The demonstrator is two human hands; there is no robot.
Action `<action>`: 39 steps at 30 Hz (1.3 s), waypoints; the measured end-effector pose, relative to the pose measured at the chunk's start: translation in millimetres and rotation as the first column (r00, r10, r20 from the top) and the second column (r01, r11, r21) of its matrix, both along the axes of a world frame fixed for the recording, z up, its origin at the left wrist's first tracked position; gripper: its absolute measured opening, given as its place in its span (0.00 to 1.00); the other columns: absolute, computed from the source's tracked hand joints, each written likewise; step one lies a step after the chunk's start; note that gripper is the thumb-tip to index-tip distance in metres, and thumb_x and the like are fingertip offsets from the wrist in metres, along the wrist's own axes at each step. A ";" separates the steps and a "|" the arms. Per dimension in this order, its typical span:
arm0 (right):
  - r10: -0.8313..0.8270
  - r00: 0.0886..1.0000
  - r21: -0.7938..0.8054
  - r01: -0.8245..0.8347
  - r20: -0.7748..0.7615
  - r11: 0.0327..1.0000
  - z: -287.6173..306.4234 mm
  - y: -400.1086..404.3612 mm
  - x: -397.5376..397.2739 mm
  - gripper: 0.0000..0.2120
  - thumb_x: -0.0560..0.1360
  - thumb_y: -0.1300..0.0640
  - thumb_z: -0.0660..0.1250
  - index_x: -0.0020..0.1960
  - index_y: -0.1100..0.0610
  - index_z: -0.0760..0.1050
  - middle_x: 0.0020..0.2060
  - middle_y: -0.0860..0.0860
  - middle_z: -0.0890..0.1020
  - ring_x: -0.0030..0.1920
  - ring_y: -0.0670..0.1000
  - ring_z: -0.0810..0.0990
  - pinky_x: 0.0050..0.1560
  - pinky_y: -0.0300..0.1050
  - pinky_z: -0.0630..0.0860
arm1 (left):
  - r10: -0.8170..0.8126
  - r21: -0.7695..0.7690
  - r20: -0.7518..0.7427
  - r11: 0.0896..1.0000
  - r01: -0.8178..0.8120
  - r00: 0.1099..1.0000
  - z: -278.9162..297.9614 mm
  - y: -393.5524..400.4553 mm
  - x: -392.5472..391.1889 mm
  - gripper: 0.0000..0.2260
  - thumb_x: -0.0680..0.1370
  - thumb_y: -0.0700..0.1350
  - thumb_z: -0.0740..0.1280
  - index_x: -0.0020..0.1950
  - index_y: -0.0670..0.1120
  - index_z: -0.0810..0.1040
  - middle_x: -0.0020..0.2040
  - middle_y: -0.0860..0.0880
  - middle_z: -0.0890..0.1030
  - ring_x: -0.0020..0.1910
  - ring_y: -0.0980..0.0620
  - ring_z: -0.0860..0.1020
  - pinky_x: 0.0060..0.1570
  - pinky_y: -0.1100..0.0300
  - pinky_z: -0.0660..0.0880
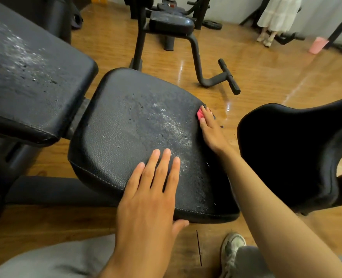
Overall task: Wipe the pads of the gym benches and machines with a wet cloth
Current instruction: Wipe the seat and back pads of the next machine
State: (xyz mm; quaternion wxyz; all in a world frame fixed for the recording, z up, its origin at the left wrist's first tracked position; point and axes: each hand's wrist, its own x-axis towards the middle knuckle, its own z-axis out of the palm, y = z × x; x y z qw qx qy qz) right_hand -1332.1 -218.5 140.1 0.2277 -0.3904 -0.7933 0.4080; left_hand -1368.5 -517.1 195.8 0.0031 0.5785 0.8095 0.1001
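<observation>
The left hand (146,199) lay flat on the near edge of the black leather seat pad (114,141), fingers straight and slightly apart, thumb hooked under the rim. The right hand (211,131) pressed a small pink wet cloth (200,113) against the pad's far right edge, fingers extended over it. Wet streaks glistened on this pad and on the long black backrest pad (29,69) to the left.

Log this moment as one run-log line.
left hand: flat on seat pad | right hand: pressing pink cloth, pad's right edge
</observation>
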 end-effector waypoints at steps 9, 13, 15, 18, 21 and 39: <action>0.036 0.996 0.077 -0.042 0.079 0.996 13.0 31.2 -22.2 0.24 0.88 0.55 0.53 0.82 0.57 0.56 0.82 0.54 0.52 0.82 0.52 0.47 0.79 0.43 0.42 | -0.048 -0.013 0.018 0.999 0.048 0.999 -2.4 0.1 -3.2 0.58 0.50 0.68 0.83 0.75 0.43 0.74 0.77 0.41 0.71 0.76 0.40 0.70 0.74 0.43 0.59; -0.004 0.999 0.080 -0.001 0.052 0.997 20.3 44.1 -37.8 0.23 0.88 0.55 0.52 0.81 0.59 0.59 0.81 0.56 0.58 0.82 0.53 0.52 0.80 0.44 0.46 | -0.046 -0.023 0.032 0.999 0.047 0.998 -1.6 1.0 -3.1 0.58 0.50 0.68 0.83 0.75 0.43 0.74 0.77 0.41 0.71 0.76 0.40 0.70 0.74 0.43 0.58; 0.040 0.999 0.113 -0.042 0.022 0.993 11.5 21.4 -26.0 0.22 0.87 0.57 0.52 0.81 0.58 0.59 0.81 0.54 0.57 0.82 0.52 0.50 0.81 0.46 0.44 | -0.048 -0.017 0.025 0.999 0.048 0.999 -1.9 0.7 -2.7 0.59 0.50 0.68 0.82 0.75 0.43 0.74 0.77 0.41 0.71 0.76 0.40 0.70 0.74 0.44 0.56; 0.133 0.991 0.173 -0.126 -0.030 0.977 -7.3 -19.7 9.2 0.22 0.87 0.57 0.54 0.81 0.55 0.61 0.81 0.48 0.58 0.82 0.47 0.49 0.81 0.40 0.45 | -0.054 -0.008 0.009 0.999 0.054 0.999 -2.7 0.5 -3.4 0.58 0.51 0.68 0.82 0.76 0.43 0.74 0.77 0.41 0.70 0.76 0.40 0.69 0.74 0.43 0.58; 0.182 0.983 0.142 -0.177 -0.026 0.974 -5.6 -10.4 12.5 0.22 0.87 0.57 0.54 0.81 0.54 0.59 0.81 0.49 0.57 0.82 0.46 0.47 0.80 0.40 0.44 | -0.051 -0.009 -0.002 0.999 0.051 0.999 -2.9 0.6 -2.3 0.57 0.51 0.67 0.82 0.75 0.43 0.74 0.77 0.41 0.71 0.76 0.40 0.70 0.73 0.43 0.59; 0.217 0.976 0.079 -0.216 -0.015 0.973 12.6 -172.7 127.5 0.22 0.87 0.55 0.56 0.80 0.46 0.62 0.80 0.38 0.59 0.81 0.41 0.50 0.81 0.42 0.48 | -0.005 0.047 -0.105 0.999 0.010 0.994 0.6 -3.2 0.9 0.53 0.61 0.66 0.80 0.80 0.44 0.67 0.81 0.42 0.64 0.81 0.41 0.60 0.78 0.43 0.55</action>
